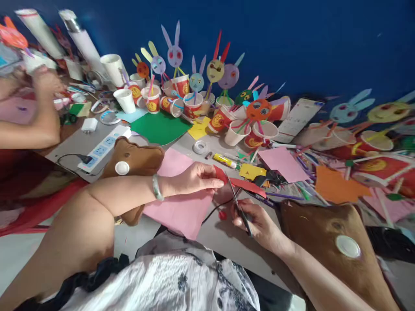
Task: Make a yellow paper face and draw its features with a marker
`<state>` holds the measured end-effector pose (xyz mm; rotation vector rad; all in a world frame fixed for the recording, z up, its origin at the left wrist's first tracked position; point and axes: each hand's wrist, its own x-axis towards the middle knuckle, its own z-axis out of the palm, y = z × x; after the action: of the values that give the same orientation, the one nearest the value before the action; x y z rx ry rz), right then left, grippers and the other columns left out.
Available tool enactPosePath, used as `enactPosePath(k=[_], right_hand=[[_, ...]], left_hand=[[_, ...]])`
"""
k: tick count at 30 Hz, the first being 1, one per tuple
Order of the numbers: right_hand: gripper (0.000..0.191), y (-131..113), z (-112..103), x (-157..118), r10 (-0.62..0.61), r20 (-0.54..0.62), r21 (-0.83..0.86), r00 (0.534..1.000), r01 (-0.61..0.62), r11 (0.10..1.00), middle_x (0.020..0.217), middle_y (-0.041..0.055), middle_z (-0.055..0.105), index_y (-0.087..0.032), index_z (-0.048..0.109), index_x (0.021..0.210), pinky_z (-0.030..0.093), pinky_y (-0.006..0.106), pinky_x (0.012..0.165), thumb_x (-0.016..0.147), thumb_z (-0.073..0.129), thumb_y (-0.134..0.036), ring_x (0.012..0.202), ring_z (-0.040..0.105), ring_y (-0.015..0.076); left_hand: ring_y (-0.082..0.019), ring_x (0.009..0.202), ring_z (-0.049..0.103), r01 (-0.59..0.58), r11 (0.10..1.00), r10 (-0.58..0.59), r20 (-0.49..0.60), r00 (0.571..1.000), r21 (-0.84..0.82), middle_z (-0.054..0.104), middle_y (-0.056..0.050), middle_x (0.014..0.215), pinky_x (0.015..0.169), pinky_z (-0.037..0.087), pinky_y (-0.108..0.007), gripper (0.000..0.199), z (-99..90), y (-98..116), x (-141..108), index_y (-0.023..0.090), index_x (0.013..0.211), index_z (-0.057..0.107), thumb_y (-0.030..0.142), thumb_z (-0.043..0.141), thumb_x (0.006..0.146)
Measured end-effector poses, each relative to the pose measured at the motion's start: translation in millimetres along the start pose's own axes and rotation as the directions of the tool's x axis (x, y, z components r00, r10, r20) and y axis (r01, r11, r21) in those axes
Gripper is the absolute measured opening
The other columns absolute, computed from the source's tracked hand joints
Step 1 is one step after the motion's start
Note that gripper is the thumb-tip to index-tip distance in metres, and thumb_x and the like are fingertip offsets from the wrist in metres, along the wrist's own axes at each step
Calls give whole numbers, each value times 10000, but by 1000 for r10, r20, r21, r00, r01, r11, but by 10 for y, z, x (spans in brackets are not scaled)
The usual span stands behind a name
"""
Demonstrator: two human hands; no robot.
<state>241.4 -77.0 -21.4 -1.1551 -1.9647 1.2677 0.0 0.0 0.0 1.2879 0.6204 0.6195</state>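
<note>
Between the thumb and fingers of my left hand [201,178] is a piece of red paper [220,174], pinched at its edge. My right hand [256,220] is closed around the handles of a pair of scissors [238,203], whose blades point up and away from me at the red paper. Beyond the blades a red paper strip [249,186] stretches to the right; whether it joins the held piece I cannot tell. A small red scrap [222,214] is just left of my right hand. Pink paper [184,207] lies flat beneath my left hand and wrist.
Brown cushions [337,246] lie on both sides. Along the blue wall stand paper cups [191,106] with paper rabbit heads on straws. A glue stick [225,161], tape roll [201,147], green paper [160,127] and power strip [103,149] are nearby. Another person's arm [32,125] reaches in at left.
</note>
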Motion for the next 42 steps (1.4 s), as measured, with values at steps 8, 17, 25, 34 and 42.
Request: enactPosePath(k=[8,17,25,34,42], right_hand=[[644,-60,-10,-19,52,-13,-24,999,-52,998,619,19,527,-193,585,657,367,280,543,894,569,-792,592,441,147],[657,-35,-6,-32,95,-16,-1,995,-95,995,600,9,537,-189,592,646,371,267,544,879,582,-804,581,444,136],[654,-64,-6,-11,84,-6,15,996,-84,996,595,10,571,-194,594,651,395,273,575,887,570,-803,588,471,141],[653,-35,10,-25,105,-4,16,994,-105,994,585,5,560,-199,569,657,379,268,552,887,562,-810,576,459,137],[680,-72,1,-13,100,-21,0,995,-100,995,579,7,568,-196,575,638,393,270,560,852,574,-841,579,470,140]], left_hand=[[-75,643,600,1,1000,-1,15,1000,28,650,-1,714,601,490,-195,269,-35,-12,20,132,820,689,391,744,870],[-97,687,632,-4,996,4,0,1000,88,681,-30,733,635,511,-213,306,-50,-14,7,132,814,682,423,726,897],[-89,661,619,0,997,0,-9,1000,75,680,-26,715,624,508,-211,291,-44,-5,9,133,783,674,393,721,906],[-85,652,596,-10,998,11,-10,1000,69,693,-30,719,653,507,-228,289,-47,-21,21,141,766,654,381,714,916],[-88,706,656,-53,993,57,-35,998,108,682,-14,764,696,546,-224,277,-55,-67,48,159,770,622,380,717,908]])
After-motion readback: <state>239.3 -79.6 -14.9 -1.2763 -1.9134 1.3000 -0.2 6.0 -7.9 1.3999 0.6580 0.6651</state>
